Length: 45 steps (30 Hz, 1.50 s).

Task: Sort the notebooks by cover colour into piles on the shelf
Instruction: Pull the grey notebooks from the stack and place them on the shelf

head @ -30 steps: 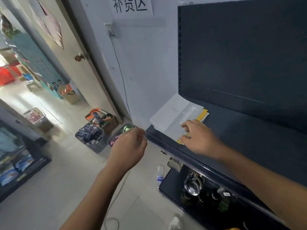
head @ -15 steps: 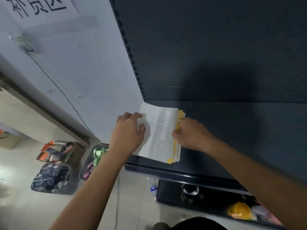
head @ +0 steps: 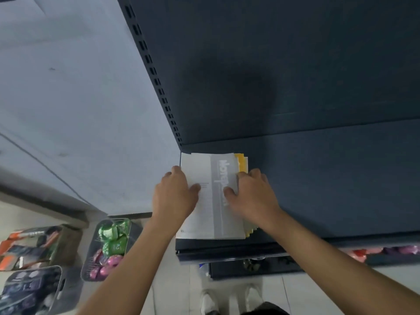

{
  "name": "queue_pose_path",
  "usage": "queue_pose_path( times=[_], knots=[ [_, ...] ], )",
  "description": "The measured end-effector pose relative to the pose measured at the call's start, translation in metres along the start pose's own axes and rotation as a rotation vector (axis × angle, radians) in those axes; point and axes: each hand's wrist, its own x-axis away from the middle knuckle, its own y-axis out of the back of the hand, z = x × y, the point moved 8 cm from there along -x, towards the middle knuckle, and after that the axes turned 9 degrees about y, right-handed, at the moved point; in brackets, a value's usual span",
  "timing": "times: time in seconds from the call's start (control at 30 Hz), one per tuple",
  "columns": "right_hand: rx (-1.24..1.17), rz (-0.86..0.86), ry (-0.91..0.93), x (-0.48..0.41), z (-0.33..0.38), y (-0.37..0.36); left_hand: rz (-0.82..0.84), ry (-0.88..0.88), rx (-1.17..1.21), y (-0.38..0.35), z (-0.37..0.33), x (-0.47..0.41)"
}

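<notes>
A stack of notebooks lies at the left end of the dark shelf (head: 329, 183). The top notebook (head: 214, 212) has a white and grey cover with pale lettering. Yellow notebooks (head: 242, 163) stick out beneath it along the right side. My left hand (head: 173, 196) grips the stack's left edge, thumb on the cover. On the right edge sits my right hand (head: 252, 195), thumb on the grey band and fingers over the side. How many notebooks lie below is hidden.
The shelf's back panel (head: 272, 64) rises behind, with a slotted upright (head: 156, 83) at its left. A pale wall (head: 79, 98) is further left. On the floor stand wire baskets (head: 106, 248) and a box (head: 38, 248) of goods. A lower shelf (head: 250, 267) holds small items.
The view swung down and right onto the shelf. My left hand came from the air onto the stack's left edge. My right hand stayed on the right edge, and the stack now lies square.
</notes>
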Motion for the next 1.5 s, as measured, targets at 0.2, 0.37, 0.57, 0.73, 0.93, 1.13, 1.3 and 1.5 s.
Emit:
queue_pose_path(
  times=[0.2,0.37,0.57,0.73,0.93,1.13,1.3,1.5],
  knots=[
    [-0.182,-0.060,-0.133,0.006,0.000,-0.002,-0.013,-0.036,0.057,0.004,0.005,-0.003],
    [-0.264,-0.053,-0.150,0.009,0.004,-0.004,-0.022,-0.071,0.090,0.008,-0.002,0.005],
    [-0.238,-0.026,-0.170,0.014,0.001,-0.008,0.010,-0.137,0.319,0.013,0.007,0.005],
    [-0.258,-0.061,-0.164,0.016,0.001,-0.007,0.103,-0.111,0.537,0.014,0.020,-0.001],
    [-0.400,-0.168,-0.170,0.013,0.004,0.002,0.150,-0.133,0.739,0.019,0.016,-0.005],
    [-0.555,-0.232,-0.157,0.013,0.006,0.025,0.151,-0.301,0.685,0.028,-0.007,-0.006],
    [-0.476,-0.237,-0.206,0.026,-0.015,0.048,0.133,-0.417,0.372,0.021,-0.043,0.011],
    [-0.475,-0.325,-0.314,0.055,-0.066,0.097,0.132,-0.417,0.406,0.011,-0.106,0.026]
  ],
)
